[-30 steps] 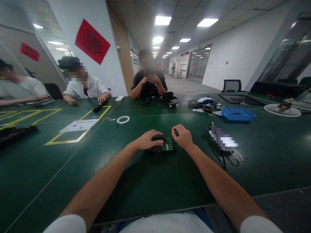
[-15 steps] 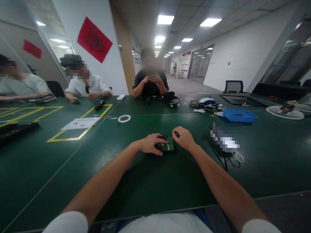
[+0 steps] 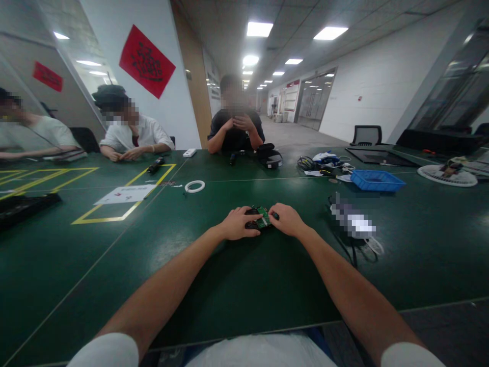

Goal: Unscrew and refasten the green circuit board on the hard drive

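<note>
A small black device with an exposed green circuit board (image 3: 263,217) sits on the green table in front of me. My left hand (image 3: 239,223) lies over its left side, fingers and thumb gripping its black casing. At the board's right edge, my right hand (image 3: 288,219) is closed in a pinch around a small dark tool (image 3: 275,216); only a stubby dark end shows. The tool's tip, if it has one, is hidden by my fingers.
A phone-like lit device (image 3: 357,221) with cables lies to the right. Behind it stand a blue tray (image 3: 377,181) and a pile of cables (image 3: 324,163). A white ring (image 3: 194,186) and a printed sheet (image 3: 126,194) lie left. Several people sit across the table.
The device has shifted slightly away from me and turned. My right hand has come in against the board's right edge. A seated person at left has lowered a hand from the chin.
</note>
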{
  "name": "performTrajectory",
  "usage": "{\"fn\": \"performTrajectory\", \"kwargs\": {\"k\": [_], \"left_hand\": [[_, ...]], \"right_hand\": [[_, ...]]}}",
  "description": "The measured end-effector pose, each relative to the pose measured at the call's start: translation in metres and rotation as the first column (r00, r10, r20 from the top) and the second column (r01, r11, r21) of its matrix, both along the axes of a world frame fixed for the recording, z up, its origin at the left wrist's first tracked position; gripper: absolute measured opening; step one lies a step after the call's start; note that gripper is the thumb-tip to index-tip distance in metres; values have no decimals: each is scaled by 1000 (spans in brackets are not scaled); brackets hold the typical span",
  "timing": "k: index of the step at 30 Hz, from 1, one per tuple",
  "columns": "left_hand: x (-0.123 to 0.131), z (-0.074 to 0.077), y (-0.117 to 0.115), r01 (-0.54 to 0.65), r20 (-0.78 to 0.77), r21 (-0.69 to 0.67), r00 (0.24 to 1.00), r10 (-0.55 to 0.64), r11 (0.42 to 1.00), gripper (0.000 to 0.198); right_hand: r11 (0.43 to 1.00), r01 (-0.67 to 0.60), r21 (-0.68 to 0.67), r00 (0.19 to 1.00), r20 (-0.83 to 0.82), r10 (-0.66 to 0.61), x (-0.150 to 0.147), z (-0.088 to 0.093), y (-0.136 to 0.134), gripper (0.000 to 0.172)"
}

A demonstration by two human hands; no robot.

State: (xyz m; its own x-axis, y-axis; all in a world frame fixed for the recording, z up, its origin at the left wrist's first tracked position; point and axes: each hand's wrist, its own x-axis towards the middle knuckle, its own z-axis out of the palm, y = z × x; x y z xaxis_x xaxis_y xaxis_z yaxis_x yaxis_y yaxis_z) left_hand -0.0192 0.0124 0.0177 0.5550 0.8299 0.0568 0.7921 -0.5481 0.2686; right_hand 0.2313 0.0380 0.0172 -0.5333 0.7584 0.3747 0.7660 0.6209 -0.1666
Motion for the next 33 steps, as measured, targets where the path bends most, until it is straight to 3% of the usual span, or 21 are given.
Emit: {"fn": "performTrajectory", "kwargs": {"k": [33], "left_hand": [[1,-2,0,-2,-23,36,1000,3,999,74]], "right_hand": [[999,14,-30,982,189,-8,-6,15,-9,21]]}}
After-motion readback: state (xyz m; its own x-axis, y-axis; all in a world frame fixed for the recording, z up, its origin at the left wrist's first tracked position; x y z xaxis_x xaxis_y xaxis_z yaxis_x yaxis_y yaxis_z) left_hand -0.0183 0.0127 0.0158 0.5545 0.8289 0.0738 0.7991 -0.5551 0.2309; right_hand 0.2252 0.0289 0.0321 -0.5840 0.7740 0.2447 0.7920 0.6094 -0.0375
